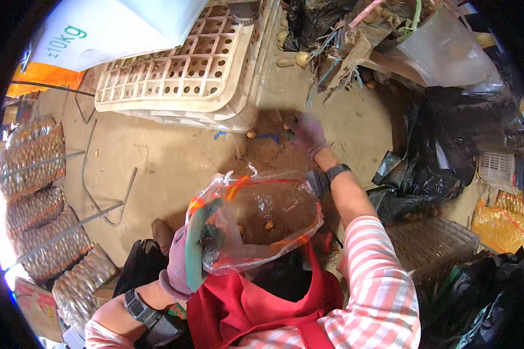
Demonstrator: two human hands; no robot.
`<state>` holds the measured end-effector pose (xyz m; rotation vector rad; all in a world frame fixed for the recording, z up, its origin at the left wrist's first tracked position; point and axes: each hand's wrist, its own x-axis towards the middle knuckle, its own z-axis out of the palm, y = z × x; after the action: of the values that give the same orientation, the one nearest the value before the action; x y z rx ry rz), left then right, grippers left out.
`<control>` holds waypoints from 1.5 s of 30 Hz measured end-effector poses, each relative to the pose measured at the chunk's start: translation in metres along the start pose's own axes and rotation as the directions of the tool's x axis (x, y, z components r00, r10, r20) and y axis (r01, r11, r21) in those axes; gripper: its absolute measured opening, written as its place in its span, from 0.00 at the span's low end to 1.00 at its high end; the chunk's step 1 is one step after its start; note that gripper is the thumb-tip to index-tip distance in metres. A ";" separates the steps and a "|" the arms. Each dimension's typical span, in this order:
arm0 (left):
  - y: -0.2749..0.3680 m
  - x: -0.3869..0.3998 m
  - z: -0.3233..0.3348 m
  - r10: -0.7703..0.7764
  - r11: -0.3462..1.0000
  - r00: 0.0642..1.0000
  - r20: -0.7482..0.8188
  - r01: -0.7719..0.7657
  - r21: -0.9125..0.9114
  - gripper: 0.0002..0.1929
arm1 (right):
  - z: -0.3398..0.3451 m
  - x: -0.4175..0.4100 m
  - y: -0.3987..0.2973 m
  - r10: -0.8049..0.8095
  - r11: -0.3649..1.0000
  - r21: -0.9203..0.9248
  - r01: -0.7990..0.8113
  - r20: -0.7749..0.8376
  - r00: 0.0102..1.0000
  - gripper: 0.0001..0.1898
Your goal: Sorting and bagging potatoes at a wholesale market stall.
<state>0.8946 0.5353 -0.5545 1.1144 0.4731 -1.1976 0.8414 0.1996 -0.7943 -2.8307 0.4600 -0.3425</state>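
Note:
My left hand, in a purple glove with a green coated palm, grips the rim of a clear plastic bag with orange and red stripes. The bag's mouth gapes upward in front of the red apron. A small potato shows within the bag's outline; whether it lies inside or is seen through the film is unclear. My right hand, also gloved, reaches down near the floor beyond the bag. Its fingers are blurred beside another small potato. One more small potato lies by the crate's corner.
An upturned cream plastic crate stands ahead, with a white printed sack over it. Filled bags of small potatoes line the left, near bent metal rods. Black plastic sheeting and a slatted crate are at right.

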 end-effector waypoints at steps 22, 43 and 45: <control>-0.003 -0.003 0.021 0.083 0.880 0.985 0.149 -0.143 0.452 0.19 | 0.011 0.035 -0.088 0.426 0.822 0.247 -0.513 0.330 0.842 0.18; 0.016 -0.002 0.050 0.246 0.460 0.969 0.035 -0.149 0.875 0.23 | -0.069 0.034 0.232 0.770 0.455 0.453 -0.767 0.232 0.594 0.29; 0.016 -0.002 0.050 0.216 0.607 0.975 -0.051 -0.094 0.789 0.24 | -0.067 0.048 0.208 0.773 0.566 0.105 -0.818 0.276 0.571 0.30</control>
<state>0.8959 0.4920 -0.5246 1.9724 -0.0997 -1.1901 0.8102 -0.0219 -0.7812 -2.0859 1.4766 0.0893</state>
